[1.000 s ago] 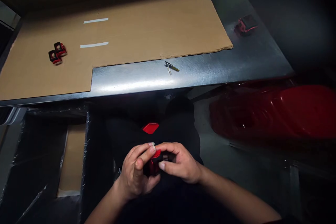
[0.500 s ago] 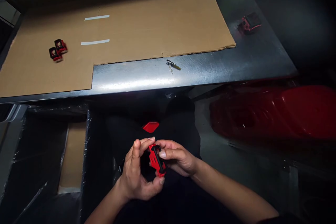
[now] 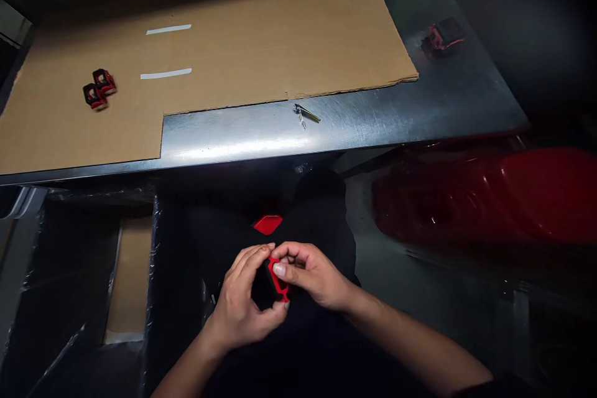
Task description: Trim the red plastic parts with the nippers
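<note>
A small red and black plastic frame-like part [image 3: 278, 283] is held over my lap, between both hands. My left hand [image 3: 242, 298] grips it by its ends, with the thumb at the lower end and the fingers at the upper end. The thumb and fingers of my right hand [image 3: 312, 273] pinch its upper right side and cover some of it. A flat red piece [image 3: 268, 224] shows just beyond the hands, near my legs. Two similar red and black parts [image 3: 99, 89] lie together on the cardboard [image 3: 261, 43] at the left.
Small nail clippers [image 3: 306, 114] lie on the metal table edge [image 3: 224, 137]. At the far right of the table sits another red and black part [image 3: 443, 36]. A plastic-lined box [image 3: 156, 261] stands at lower left; a large red glossy object [image 3: 466, 199] is on the right.
The held part has been turned between my hands, so its red face now shows where the black side was. My left index finger has bent down onto it. The table things stay put.
</note>
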Tool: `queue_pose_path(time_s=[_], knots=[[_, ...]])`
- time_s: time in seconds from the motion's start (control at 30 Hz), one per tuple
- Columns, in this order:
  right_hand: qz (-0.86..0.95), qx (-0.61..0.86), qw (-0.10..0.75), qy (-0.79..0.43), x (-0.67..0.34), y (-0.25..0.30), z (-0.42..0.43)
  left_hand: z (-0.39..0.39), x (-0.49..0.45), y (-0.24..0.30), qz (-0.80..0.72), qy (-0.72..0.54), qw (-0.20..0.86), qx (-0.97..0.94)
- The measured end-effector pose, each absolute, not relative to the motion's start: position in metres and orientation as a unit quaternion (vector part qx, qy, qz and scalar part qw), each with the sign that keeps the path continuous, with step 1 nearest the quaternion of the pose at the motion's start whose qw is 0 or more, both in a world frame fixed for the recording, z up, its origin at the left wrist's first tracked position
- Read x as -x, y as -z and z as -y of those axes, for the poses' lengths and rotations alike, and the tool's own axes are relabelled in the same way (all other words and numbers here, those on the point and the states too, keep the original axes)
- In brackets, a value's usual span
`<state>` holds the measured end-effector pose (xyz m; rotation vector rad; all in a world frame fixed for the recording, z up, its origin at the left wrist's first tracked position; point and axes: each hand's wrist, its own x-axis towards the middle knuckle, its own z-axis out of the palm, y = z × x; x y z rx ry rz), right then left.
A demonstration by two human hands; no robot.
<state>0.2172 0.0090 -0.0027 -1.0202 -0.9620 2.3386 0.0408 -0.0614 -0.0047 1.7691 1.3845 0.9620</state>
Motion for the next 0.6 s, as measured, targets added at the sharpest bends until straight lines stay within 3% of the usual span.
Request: queue_pose_path(time_s=[0.13, 0.23, 0.33, 0.6], knots=[[0.391, 0.377, 0.219, -0.81, -0.224, 0.0, -0.013, 0.074, -0.037, 0.014, -0.488, -0.498, 0.439, -0.566], [0.464, 0.36, 0.165, -0.793, -0.225, -0.006, -0.013, 0.081, -0.037, 0.019, -0.462, -0.542, 0.458, -0.531], [0.528, 0.355, 0.124, -0.762, -0.223, -0.015, -0.011, 0.085, -0.037, 0.021, -0.461, -0.542, 0.437, -0.549], [0.576, 0.377, 0.133, -0.713, -0.22, -0.026, -0.01, 0.083, -0.035, 0.023, -0.467, -0.501, 0.351, -0.638]])
